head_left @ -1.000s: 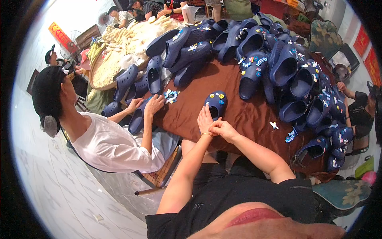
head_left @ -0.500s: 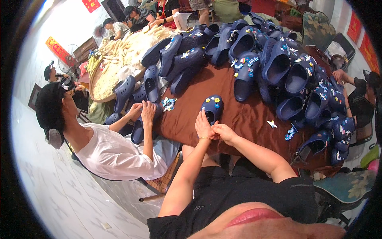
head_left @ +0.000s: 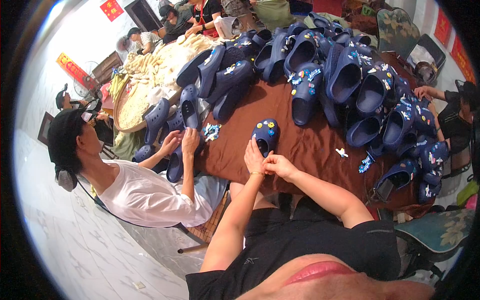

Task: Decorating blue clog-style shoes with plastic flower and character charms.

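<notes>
While your left hand (head_left: 254,157) lies over the near, open end of one navy clog (head_left: 268,129), fingers stretched out and held together, your right hand (head_left: 278,166) has its thumb and fingertips drawn together at the heel of the left. Can't tell if something small is pinched there, or if your left grips the rim. Clog sits on the brown-covered worktop (head_left: 320,142) right in front of you, toe pointing away, yellow and blue flower charms on top. To your right, a loose white charm (head_left: 342,153) and a blue-and-white charm bunch (head_left: 366,163); beyond, a big heap of navy clogs (head_left: 345,75). On your left, a person in white (head_left: 145,192) works beside another charm cluster (head_left: 211,132), near a round basket (head_left: 131,129).
</notes>
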The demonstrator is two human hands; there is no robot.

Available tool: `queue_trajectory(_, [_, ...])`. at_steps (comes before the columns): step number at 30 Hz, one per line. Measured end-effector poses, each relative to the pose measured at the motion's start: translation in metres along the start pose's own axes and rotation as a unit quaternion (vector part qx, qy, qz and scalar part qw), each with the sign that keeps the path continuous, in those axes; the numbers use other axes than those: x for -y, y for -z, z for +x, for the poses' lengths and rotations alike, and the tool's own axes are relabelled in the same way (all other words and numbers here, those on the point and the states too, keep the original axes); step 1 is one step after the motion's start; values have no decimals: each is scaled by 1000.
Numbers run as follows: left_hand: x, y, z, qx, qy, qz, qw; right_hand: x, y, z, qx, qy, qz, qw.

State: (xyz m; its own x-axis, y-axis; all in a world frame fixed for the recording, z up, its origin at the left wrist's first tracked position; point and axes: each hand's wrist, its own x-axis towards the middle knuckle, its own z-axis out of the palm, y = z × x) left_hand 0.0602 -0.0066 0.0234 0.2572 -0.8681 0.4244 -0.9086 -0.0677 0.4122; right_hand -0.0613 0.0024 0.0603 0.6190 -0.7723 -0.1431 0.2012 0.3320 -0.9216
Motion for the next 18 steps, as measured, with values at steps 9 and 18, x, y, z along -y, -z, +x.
queue_trajectory(9, [-3,4,-2,1,1,-15,1000,-2,0,-3,-7,-52,15,999])
queue_trajectory(18, [-1,5,-3,1,7,-15,1000,-13,1,1,-22,-42,4,999])
